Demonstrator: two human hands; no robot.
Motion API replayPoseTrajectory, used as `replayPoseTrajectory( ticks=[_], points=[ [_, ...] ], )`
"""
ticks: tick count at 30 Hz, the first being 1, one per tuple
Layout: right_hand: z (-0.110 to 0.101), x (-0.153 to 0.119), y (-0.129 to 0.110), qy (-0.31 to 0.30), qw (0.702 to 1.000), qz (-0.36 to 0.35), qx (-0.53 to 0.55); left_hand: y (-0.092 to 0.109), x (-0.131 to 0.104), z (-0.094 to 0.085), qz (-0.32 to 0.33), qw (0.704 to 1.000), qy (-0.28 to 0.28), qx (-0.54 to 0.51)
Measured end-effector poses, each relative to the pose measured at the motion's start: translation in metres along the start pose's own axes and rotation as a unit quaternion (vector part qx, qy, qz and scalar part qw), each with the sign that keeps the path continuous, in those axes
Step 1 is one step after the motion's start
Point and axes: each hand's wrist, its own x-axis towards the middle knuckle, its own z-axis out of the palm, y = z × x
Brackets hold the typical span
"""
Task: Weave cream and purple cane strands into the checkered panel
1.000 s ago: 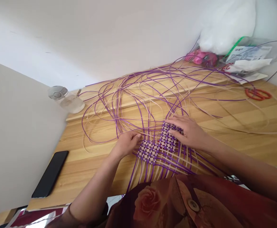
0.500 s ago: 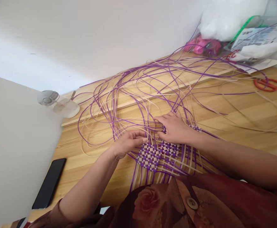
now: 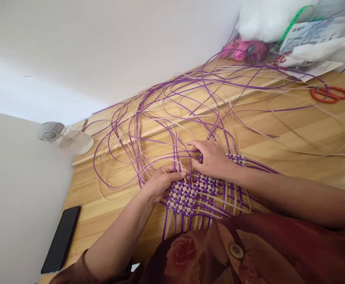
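A purple and cream woven piece [image 3: 182,198] lies near the table's front edge, with long loose strands [image 3: 149,94] spreading from it to the back and left. My left hand [image 3: 166,179] is at the upper left edge of the weave, thumb and fingers pinched on some strands. Just right of it, my right hand [image 3: 212,159] rests palm down over the upper part of the weave, its fingers apart among the strands. Whether a strand sits under the right fingers is hard to see.
A black phone [image 3: 61,238] lies at the left of the wooden table [image 3: 308,134]. A clear bottle [image 3: 76,141] stands at the far left. Red-handled scissors [image 3: 330,95] lie at the right, below plastic bags [image 3: 261,19] and papers.
The view has shifted slightly. My left thumb has come down over the strands, and its fingers have closed on them. My right hand has stayed over the weave.
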Motion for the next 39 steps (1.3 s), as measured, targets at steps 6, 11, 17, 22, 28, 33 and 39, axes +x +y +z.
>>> replayPoseTrajectory(
  ticks=[6,11,17,22,28,33,39],
  points=[
    [0.000,0.001,0.002,0.014,0.999,0.007,0.038,-0.004,-0.006,0.000,0.004,0.999,-0.036,-0.036],
    [0.001,0.000,0.003,0.017,0.999,0.015,0.047,0.004,-0.006,0.010,0.047,0.996,-0.049,-0.063],
    [0.003,-0.001,0.004,0.023,0.999,0.003,0.048,0.011,-0.003,0.010,0.010,0.998,-0.045,-0.050],
    [0.002,-0.001,0.004,0.016,0.998,-0.006,0.054,0.031,0.009,0.015,0.146,0.987,-0.040,-0.060],
    [-0.008,0.000,-0.001,0.022,0.977,-0.112,0.178,0.050,0.038,0.021,0.276,0.940,-0.027,0.200],
    [-0.010,0.007,-0.002,-0.184,0.864,-0.009,0.469,0.054,0.050,0.016,0.304,0.846,-0.066,0.434],
    [0.010,0.015,-0.010,-0.179,0.840,0.062,0.509,0.064,0.054,0.003,0.276,0.748,-0.040,0.603]
  ],
)
